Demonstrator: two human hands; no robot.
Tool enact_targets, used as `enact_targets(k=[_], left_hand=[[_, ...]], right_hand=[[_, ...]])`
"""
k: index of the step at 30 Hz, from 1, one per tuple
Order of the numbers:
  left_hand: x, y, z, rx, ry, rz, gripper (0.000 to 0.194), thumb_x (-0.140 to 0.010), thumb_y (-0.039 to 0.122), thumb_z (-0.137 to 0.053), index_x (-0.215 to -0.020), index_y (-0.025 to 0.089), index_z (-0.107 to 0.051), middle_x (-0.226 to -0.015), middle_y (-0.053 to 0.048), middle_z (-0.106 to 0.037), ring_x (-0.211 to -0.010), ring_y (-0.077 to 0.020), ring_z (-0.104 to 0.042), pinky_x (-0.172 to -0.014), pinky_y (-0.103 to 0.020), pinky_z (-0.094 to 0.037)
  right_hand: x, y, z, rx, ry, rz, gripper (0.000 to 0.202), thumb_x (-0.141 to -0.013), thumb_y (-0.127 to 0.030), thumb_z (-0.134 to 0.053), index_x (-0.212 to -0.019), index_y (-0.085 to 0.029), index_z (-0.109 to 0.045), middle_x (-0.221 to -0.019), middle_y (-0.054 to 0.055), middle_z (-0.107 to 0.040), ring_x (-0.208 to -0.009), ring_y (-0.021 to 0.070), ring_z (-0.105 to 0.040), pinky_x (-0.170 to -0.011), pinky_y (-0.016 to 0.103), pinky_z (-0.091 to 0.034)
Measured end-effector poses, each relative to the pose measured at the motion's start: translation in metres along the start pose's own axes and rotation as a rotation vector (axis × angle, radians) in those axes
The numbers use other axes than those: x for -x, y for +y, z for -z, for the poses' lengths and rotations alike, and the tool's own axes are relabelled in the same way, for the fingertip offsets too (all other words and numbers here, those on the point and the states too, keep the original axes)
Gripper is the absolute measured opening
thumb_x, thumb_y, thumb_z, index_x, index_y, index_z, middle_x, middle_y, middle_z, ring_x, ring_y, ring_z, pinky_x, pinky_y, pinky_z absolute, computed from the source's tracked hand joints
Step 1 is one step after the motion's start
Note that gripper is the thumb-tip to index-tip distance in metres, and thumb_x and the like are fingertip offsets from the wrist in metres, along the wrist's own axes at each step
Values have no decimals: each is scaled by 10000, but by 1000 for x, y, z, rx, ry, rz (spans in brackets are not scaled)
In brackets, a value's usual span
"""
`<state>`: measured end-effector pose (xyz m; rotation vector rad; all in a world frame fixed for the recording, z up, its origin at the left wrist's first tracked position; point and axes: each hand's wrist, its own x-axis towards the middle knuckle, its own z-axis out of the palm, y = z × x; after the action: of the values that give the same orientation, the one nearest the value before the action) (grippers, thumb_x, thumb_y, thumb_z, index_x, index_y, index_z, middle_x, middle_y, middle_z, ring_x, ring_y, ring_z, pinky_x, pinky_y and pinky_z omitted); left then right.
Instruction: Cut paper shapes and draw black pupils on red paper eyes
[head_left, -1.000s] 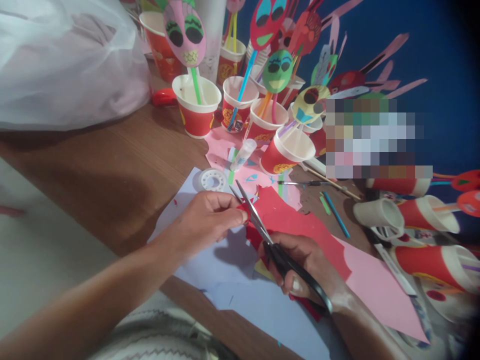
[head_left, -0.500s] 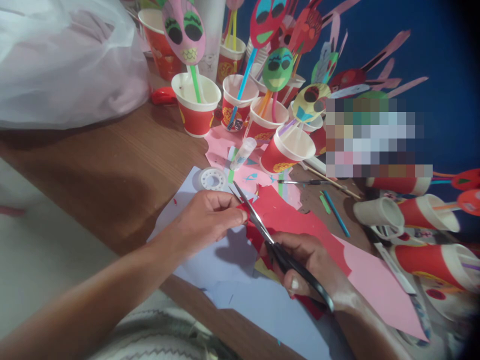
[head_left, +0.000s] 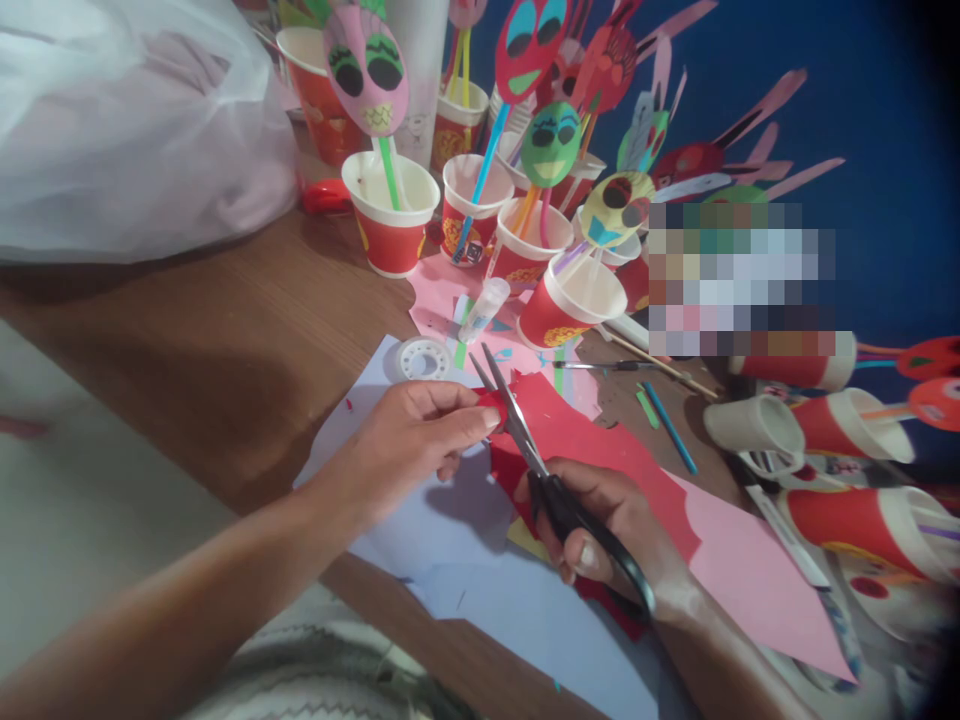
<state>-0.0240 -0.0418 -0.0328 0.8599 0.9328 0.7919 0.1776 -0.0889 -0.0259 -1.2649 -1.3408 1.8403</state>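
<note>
My left hand (head_left: 427, 430) pinches a small piece of red paper (head_left: 491, 402) between thumb and fingers. Black-handled scissors (head_left: 529, 440) are in my right hand (head_left: 611, 525), blades slightly parted and pointing away from me, right beside the red piece. Beneath the hands lies a larger red paper sheet (head_left: 592, 440) with a jagged edge. It overlaps pale blue sheets (head_left: 450, 520) and a pink sheet (head_left: 765, 570). A white tape ring (head_left: 423, 360) rests just beyond my left hand, with a glue stick (head_left: 484, 310) behind it.
Red paper cups (head_left: 390, 235) holding straws with painted paper faces (head_left: 366, 75) stand along the back. A white plastic bag (head_left: 142, 130) fills the back left. Blue straw (head_left: 670, 428) and more cups (head_left: 847, 530) lie on the right, some tipped over.
The scissor blades have opened a little wider and their tips have turned slightly. My left hand has shifted a little with the red piece still pinched.
</note>
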Motion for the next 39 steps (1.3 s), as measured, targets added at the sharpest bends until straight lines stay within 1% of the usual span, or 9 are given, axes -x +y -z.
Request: enact_targets(k=[3, 7, 11, 17, 22, 28, 32, 36, 39], left_hand=[[0, -1, 1, 5, 16, 0, 221, -758, 264, -602, -576, 171, -519, -409, 96, -343, -406, -58, -386, -433, -187, -328], [0, -4, 4, -44, 15, -20, 217, -772, 243, -572, -579, 168, -508, -448, 80, -419, -417, -49, -382, -428, -177, -303], [0, -4, 6, -82, 7, 14, 223, -755, 243, -580, -561, 166, -501, -456, 72, -434, -427, -53, -403, -432, -177, -305], [0, -1, 4, -75, -9, 27, 198, -708, 229, -587, -540, 165, -504, -461, 75, -428, -413, -50, -394, -419, -182, -301], [-1, -2, 5, -103, -14, 37, 196, -718, 229, -588, -548, 163, -518, -445, 76, -425, -408, -48, -393, -422, -183, -297], [0, -1, 4, -61, -18, 36, 209, -741, 238, -585, -559, 169, -508, -466, 71, -425, -426, -56, -406, -436, -185, -318], [2, 3, 1, -28, -43, 22, 257, -764, 303, -596, -561, 174, -504, -442, 85, -368, -411, -53, -336, -451, -195, -326], [2, 3, 0, -33, -46, 12, 245, -773, 343, -619, -605, 176, -553, -464, 81, -408, -420, -54, -324, -446, -191, -319], [1, 1, 0, -20, -23, -16, 198, -767, 321, -613, -638, 175, -585, -456, 83, -404, -419, -54, -332, -442, -188, -317]], right_hand=[[0, 0, -1, 11, 2, -10, 508, -645, -571, -735, -881, -135, -624, -575, -27, -540, -440, 65, -437, -407, 173, -336], [0, -1, -1, 19, -35, -50, 551, -637, -614, -715, -884, -133, -612, -585, -22, -538, -453, 71, -435, -422, 185, -339], [0, -3, 0, 47, -72, -65, 564, -664, -634, -678, -913, -134, -599, -609, -9, -550, -476, 83, -458, -442, 199, -341], [1, -6, 5, 49, -108, -52, 501, -677, -563, -707, -904, -127, -612, -572, -24, -527, -466, 77, -436, -426, 186, -349], [2, -5, 9, 49, -119, -56, 525, -648, -548, -736, -939, -125, -624, -568, -27, -528, -443, 74, -427, -402, 184, -344], [1, -5, 6, 69, -82, -40, 519, -660, -567, -719, -927, -134, -619, -577, -22, -539, -452, 76, -426, -419, 190, -337], [-1, -3, 1, 55, -36, -5, 514, -674, -593, -693, -891, -136, -600, -595, -11, -541, -463, 85, -445, -422, 200, -332], [-2, -3, -7, 44, 21, 28, 522, -666, -602, -691, -890, -140, -598, -577, -13, -542, -450, 85, -445, -424, 203, -330], [-3, -5, -12, 41, 39, 13, 532, -647, -611, -699, -874, -139, -602, -565, -15, -541, -443, 87, -446, -427, 208, -337]])
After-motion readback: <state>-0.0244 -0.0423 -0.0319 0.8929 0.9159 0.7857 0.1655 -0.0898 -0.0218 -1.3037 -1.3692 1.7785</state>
